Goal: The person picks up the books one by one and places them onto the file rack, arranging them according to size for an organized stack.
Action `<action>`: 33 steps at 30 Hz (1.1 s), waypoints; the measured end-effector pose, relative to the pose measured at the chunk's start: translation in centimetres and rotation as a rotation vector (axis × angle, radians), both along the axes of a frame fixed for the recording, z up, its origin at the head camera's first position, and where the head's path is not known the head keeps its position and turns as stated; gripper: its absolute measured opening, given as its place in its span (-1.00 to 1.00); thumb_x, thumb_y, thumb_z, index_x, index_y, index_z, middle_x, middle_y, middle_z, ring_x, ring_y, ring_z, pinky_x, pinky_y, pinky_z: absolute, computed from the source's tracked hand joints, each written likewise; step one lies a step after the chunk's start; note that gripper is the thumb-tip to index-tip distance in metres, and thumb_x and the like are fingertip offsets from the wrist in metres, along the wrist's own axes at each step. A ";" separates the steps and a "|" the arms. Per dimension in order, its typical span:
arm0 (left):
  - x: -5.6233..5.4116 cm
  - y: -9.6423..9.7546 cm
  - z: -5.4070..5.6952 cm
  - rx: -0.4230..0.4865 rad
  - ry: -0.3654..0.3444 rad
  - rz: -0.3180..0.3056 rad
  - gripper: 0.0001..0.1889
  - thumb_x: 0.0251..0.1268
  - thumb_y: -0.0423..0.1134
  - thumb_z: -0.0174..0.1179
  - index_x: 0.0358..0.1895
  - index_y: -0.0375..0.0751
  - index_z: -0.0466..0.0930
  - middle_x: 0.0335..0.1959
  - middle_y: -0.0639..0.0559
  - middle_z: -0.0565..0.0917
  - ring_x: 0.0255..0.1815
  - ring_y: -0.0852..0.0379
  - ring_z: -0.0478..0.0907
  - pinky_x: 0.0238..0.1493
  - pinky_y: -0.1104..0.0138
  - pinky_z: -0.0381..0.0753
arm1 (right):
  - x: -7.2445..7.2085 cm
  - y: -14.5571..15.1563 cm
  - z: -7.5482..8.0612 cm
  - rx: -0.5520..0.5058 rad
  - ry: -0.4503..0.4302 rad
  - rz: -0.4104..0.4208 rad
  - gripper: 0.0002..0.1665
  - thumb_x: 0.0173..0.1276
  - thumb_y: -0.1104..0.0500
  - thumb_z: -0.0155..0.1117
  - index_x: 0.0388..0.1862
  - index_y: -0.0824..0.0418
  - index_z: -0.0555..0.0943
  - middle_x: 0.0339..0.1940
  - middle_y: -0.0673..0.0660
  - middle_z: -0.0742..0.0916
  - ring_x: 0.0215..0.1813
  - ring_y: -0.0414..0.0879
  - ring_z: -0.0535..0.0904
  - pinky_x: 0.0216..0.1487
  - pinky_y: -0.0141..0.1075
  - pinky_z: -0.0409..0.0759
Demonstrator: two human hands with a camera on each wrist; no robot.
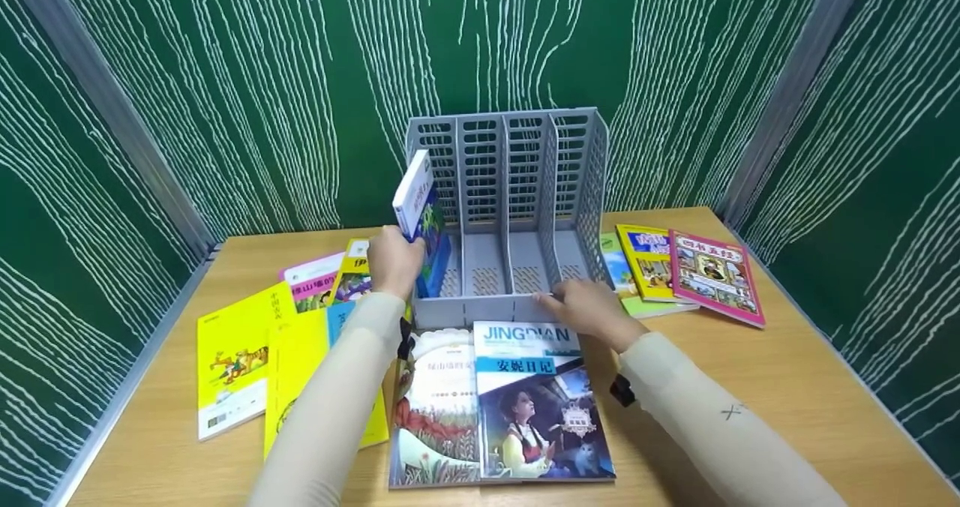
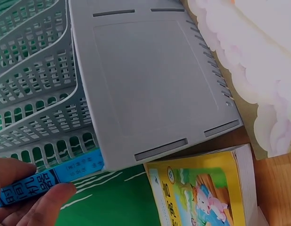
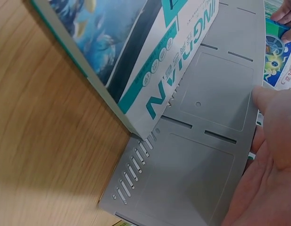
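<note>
In the head view a grey file rack (image 1: pixel 442 310) with upright dividers stands at the middle of the table. My left hand (image 1: pixel 395 262) grips a book (image 1: pixel 431 218) by its spine edge, upright in the rack's leftmost slot. The left wrist view shows its blue spine (image 2: pixel 77 168) between thumb and fingers, beside the rack's outer wall. At the rack's front right, my right hand (image 1: pixel 589 310) holds the front lip, thumb on one side and fingers over the inside in the right wrist view. The remaining slots hold nothing.
Two books, one titled JINGDIAN (image 1: pixel 536 409) and a pale flowered one (image 1: pixel 439 417), lie before the rack. Several yellow books (image 1: pixel 236 364) and a pink one (image 1: pixel 319 274) spread at left. A pink-bordered book (image 1: pixel 716 274) overlaps others at right. A green wall (image 1: pixel 262 102) stands behind.
</note>
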State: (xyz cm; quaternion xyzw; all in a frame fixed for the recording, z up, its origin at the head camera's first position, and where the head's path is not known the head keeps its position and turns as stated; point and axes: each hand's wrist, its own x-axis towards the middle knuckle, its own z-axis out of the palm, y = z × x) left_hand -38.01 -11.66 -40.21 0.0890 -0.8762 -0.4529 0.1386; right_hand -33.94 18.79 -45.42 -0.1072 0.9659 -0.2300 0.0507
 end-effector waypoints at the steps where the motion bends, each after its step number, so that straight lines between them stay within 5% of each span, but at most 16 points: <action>1: 0.0 0.0 0.0 0.002 -0.002 -0.005 -0.56 0.63 -0.22 0.25 0.39 -0.43 0.62 0.24 -0.33 0.77 0.20 -0.25 0.80 0.26 -0.10 0.78 | 0.0 0.0 0.0 -0.004 0.002 0.004 -0.28 0.68 -0.35 0.11 0.22 0.25 0.74 -0.06 0.22 0.83 -0.05 0.14 0.73 0.03 0.03 0.75; 6: 0.4 -0.2 -0.2 -0.014 0.025 -0.031 -0.50 0.56 -0.18 0.35 0.41 -0.38 0.61 0.26 -0.31 0.77 0.22 -0.24 0.79 0.26 -0.07 0.78 | 0.2 0.4 0.3 -0.038 0.033 0.037 -0.21 0.68 -0.27 0.18 0.48 0.37 0.53 0.28 0.40 0.74 0.29 0.33 0.69 0.34 0.24 0.68; 20: 3.9 -1.9 0.1 -0.076 0.007 -0.078 -0.52 0.49 -0.03 0.42 0.21 -0.38 0.71 0.06 -0.26 0.82 -0.05 -0.09 0.71 0.10 0.02 0.79 | 3.2 1.2 3.1 -0.079 0.233 0.021 -0.38 0.53 0.05 0.47 0.41 0.35 0.57 0.32 0.37 0.69 0.36 0.32 0.62 0.40 0.23 0.65; 29: 5.7 -1.1 -1.7 -0.177 0.059 -0.129 -0.57 0.47 -0.03 0.45 0.10 -0.37 0.73 0.09 -0.28 0.82 0.01 -0.14 0.74 0.12 0.00 0.79 | 4.9 2.0 1.9 -0.052 0.199 0.008 -0.40 0.51 0.04 0.48 0.32 0.42 0.62 0.18 0.39 0.76 0.17 0.28 0.73 0.25 0.19 0.75; 33: 5.8 -0.6 -2.7 -0.241 0.117 -0.209 -0.58 0.49 -0.06 0.44 0.13 -0.37 0.73 0.13 -0.27 0.80 0.14 -0.18 0.75 0.24 -0.01 0.78 | 5.0 2.2 0.9 -0.057 0.149 0.008 -0.26 0.49 0.09 0.50 0.52 0.37 0.50 0.32 0.39 0.72 0.13 0.20 0.75 0.21 0.15 0.78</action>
